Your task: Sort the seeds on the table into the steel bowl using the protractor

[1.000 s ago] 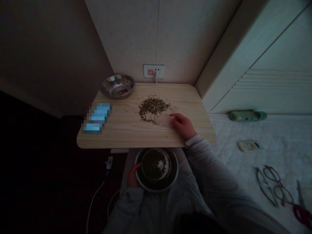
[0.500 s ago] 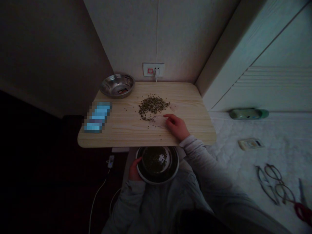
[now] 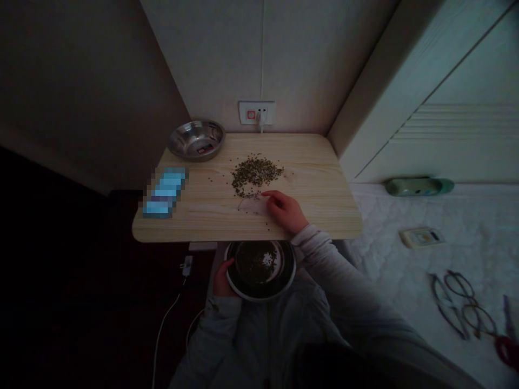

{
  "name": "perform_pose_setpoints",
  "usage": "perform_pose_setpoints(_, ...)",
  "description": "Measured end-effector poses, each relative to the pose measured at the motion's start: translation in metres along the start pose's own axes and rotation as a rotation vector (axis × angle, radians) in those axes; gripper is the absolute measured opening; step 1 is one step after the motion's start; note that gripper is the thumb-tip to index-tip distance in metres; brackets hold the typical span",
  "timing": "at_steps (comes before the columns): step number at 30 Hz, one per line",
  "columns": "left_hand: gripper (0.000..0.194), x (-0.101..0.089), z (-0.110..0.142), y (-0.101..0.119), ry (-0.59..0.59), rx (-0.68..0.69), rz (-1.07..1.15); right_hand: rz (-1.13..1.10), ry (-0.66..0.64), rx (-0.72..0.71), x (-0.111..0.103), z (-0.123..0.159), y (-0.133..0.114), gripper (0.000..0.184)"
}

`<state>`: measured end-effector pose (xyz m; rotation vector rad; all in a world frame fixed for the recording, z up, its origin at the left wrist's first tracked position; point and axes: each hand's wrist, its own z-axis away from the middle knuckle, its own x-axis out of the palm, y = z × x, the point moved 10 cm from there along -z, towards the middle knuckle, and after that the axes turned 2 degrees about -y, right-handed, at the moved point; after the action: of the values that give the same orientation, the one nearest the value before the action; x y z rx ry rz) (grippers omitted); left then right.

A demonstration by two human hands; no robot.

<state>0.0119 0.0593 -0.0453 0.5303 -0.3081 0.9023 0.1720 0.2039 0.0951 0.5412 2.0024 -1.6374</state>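
Note:
A loose patch of small dark-green beans or seeds (image 3: 257, 172) lies spread on the light wooden tabletop (image 3: 324, 183). My right hand (image 3: 287, 212) rests at the near edge of this patch, index finger stretched out to a few stray ones, the other fingers curled. Nothing shows in its grip. Below the table's front edge, over my lap, my left hand (image 3: 224, 279) grips the left side of a dark bowl with a pale rim (image 3: 259, 299). Similar small dark grains (image 3: 255, 259) lie inside the bowl; part of its far rim is hidden by the table.
A shiny metal bowl (image 3: 197, 140) stands at the table's back left, with a blurred-out phone-like screen (image 3: 165, 193) nearer me. A wall socket (image 3: 257, 113) holds a plug. On the white bedding are a green case (image 3: 419, 186), a small packet (image 3: 421, 237), glasses (image 3: 478, 319) and a red-handled tool (image 3: 506, 351).
My right hand has shifted left and slightly forward along the near edge of the spread. My left hand keeps its hold on the bowl. The view has tilted slightly.

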Motion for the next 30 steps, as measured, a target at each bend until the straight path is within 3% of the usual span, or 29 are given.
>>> perform_pose_setpoints(8,0.027,0.001,0.004,0.000,0.024,-0.036,0.010,0.023,-0.081,-0.049,0.012,0.000,-0.011,0.030)
perform_pose_setpoints(12,0.027,0.007,0.004,-0.009,-0.040,-0.075,0.026,-0.091,-0.104,-0.037,0.010,0.005,-0.009,0.029)
perform_pose_setpoints(16,0.022,0.006,0.005,-0.021,-0.063,-0.104,0.024,-0.252,0.009,0.060,-0.012,0.020,0.013,0.027)
perform_pose_setpoints(20,0.019,0.001,0.004,-0.027,-0.046,-0.106,0.004,-0.250,0.186,0.176,-0.052,0.046,0.045,0.027)
perform_pose_setpoints(23,0.019,0.003,0.003,-0.032,-0.053,-0.132,0.011,-0.207,0.243,0.241,-0.072,0.062,0.058,0.027)
perform_pose_setpoints(26,0.020,0.011,0.003,-0.035,-0.090,-0.179,0.021,-0.140,0.229,0.251,-0.076,0.067,0.058,0.026)
perform_pose_setpoints(30,0.022,0.013,0.003,-0.029,-0.088,-0.166,0.033,-0.022,0.116,0.220,-0.056,0.067,0.043,0.028)
